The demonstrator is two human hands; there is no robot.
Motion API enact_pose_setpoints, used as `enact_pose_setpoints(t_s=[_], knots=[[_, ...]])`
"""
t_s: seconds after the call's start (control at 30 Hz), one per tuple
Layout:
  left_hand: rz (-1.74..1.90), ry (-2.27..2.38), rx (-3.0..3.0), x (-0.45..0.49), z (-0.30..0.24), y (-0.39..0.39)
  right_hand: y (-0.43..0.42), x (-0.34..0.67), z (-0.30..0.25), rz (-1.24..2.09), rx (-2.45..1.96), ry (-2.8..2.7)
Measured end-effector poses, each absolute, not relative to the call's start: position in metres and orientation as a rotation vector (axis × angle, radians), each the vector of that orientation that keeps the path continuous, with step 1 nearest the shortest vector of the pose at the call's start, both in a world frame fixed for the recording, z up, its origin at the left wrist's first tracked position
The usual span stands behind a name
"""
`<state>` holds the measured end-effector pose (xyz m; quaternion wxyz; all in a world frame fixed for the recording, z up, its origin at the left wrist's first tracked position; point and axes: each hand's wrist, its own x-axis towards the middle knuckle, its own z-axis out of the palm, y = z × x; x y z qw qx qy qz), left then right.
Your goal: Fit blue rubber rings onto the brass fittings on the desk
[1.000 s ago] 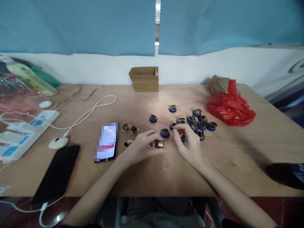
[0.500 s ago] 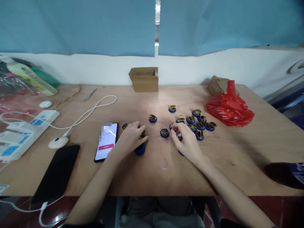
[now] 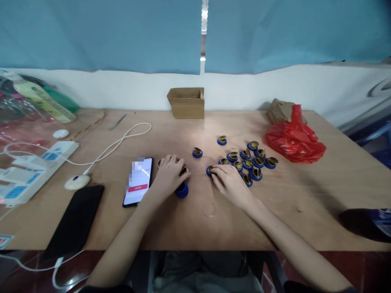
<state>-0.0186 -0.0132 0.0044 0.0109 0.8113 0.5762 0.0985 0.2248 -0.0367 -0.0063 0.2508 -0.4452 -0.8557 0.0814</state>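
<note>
My left hand (image 3: 170, 174) is curled over gold-topped round pieces (image 3: 183, 171) left of centre, with its fingers closed around them; the palm hides part of them. Below its fingertips sits a stack of blue round pieces (image 3: 182, 190). My right hand (image 3: 229, 181) has its fingers closed at a blue-rimmed round piece with a gold clip (image 3: 209, 170), partly covered by the fingertips. Several matching pieces (image 3: 245, 154) lie clip side up behind and to the right of that hand. One more piece (image 3: 197, 152) lies alone between the hands, farther back.
A lit phone (image 3: 138, 183) lies left of my left hand, with a black phone (image 3: 73, 219), white cable (image 3: 117, 142) and power strip (image 3: 39, 173) beyond. An open cardboard box (image 3: 187, 110) stands by the wall. A red plastic bag (image 3: 295, 140) and a dark bottle (image 3: 363, 224) are at right.
My right hand has shifted left from among the pieces to the piece nearest the middle. A few pieces it covered now show. My left hand stays almost in place.
</note>
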Motion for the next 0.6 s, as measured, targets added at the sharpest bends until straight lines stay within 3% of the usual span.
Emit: enact_pose_setpoints(t_s=[0.2,0.37,0.6], knots=[[0.399,1.702,2.582,-0.020,0.003,-0.017,-0.038,0.224,0.000,0.348,-1.143,-2.135],[0.682,1.541,2.515,-0.013,0.013,-0.021,-0.045,0.222,0.014,0.306,-0.970,-1.969],[0.884,1.049,1.919,0.007,0.021,-0.032,-0.056,0.216,0.017,0.289,-0.768,-1.960]])
